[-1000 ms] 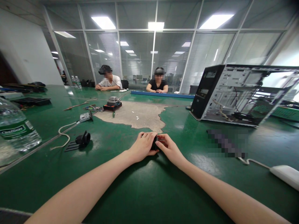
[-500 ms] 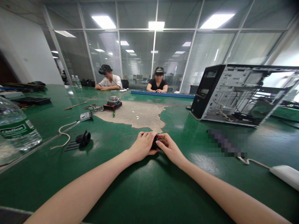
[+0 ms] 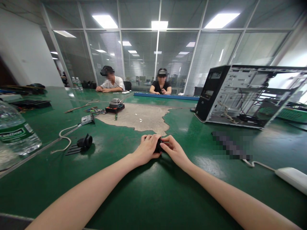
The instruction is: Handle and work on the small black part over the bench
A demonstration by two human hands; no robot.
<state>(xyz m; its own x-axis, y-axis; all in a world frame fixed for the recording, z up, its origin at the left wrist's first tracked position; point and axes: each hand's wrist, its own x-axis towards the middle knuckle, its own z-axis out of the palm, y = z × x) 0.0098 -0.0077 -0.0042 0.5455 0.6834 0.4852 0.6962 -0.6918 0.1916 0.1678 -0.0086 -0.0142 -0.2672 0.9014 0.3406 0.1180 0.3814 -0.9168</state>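
Observation:
A small black object sits between my two hands, low over the green table; most of it is covered, and I cannot make out its kind. My left hand wraps over its left side and top with curled fingers. From the right, my right hand pinches its edge between thumb and fingertips. To the left on the table lies a black strapped headset-like item, its exact kind unclear.
An open computer case stands at the right. A water bottle is at the left. A fan-like part on an orange-black base sits beyond my hands. A white power strip lies at the right edge. Two people sit across the table.
My hands keep their hold on the black object, with only a slight shift of the right fingers. The view has moved a little. The far person in black has raised a hand slightly.

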